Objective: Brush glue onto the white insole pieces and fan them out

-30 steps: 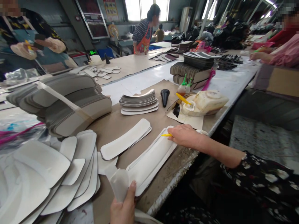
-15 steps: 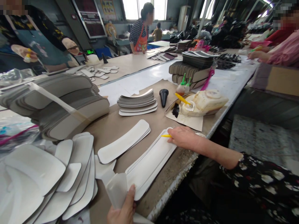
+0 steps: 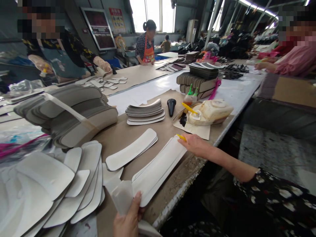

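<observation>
My right hand (image 3: 196, 144) pinches a thin yellow stick-like tool (image 3: 182, 138) at the far end of a long white strip (image 3: 160, 171), which lies on other strips along the table's near edge. At the strip's near end, my left hand (image 3: 129, 214) has its thumb pressed against a pale, slightly see-through piece (image 3: 122, 197); its fingers are mostly hidden. Left of the strip lies a small pile of curved white pieces (image 3: 132, 149). Beyond my right hand, a stained white plastic container (image 3: 214, 112) lies on its side with a yellow handle (image 3: 189, 108) sticking out of its opening.
Large white panels (image 3: 46, 174) are heaped at left, before a taped grey bundle (image 3: 93, 120). Farther off stand a curved stack (image 3: 144, 111), a black cone (image 3: 171, 107), green-tipped bottles (image 3: 189, 96) and brown stacks (image 3: 197, 82). Co-workers (image 3: 148, 46) stand around the table.
The yellow tool has shifted to the strip's far tip and now points more away from me. My left hand stays at the near end. The view has tilted slightly, and a co-worker at left leans over the table.
</observation>
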Motion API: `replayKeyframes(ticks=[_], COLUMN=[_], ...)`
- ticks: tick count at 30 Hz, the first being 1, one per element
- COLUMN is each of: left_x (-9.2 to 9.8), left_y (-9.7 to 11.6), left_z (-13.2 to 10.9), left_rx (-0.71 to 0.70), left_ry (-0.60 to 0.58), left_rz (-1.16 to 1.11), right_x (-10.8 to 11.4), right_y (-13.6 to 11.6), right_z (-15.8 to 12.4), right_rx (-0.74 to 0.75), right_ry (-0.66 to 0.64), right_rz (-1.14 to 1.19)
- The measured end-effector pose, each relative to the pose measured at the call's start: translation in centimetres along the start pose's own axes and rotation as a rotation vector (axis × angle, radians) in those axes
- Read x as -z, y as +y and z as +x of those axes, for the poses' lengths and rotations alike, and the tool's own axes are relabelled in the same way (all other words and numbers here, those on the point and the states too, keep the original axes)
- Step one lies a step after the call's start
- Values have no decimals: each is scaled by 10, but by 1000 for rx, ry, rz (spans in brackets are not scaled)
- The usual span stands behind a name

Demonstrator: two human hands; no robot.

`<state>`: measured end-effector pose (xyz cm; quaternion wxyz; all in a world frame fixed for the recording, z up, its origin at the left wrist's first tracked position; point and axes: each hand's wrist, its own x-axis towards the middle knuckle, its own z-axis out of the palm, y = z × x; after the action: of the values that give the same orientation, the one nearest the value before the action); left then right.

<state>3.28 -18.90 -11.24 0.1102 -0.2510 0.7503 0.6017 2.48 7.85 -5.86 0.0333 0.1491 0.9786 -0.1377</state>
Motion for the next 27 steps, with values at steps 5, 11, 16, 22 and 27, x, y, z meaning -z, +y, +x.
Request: replayKeyframes(ticks=[5,11,16,22,27], left_x=[6,14,23,33,38], left_y=[8,7,2,6,7], left_z=[-7,-10,-6,-14,-17], left_rx=[107,99,103,166,280], left_ry=[-8,-57,-101,-184,-202], left_rz=[-143,-212,-298,-496,-577], right_x=[10,11,16,5,-16], right_y=[3,5,-3,-11,-15], right_z=[-4,-14,-26,-41,-41], right_rx=[1,2,-71,-254,-326], right_ry=[-96,-141,-183,-252,-263], right_rz=[365,729,1008,1492,1677])
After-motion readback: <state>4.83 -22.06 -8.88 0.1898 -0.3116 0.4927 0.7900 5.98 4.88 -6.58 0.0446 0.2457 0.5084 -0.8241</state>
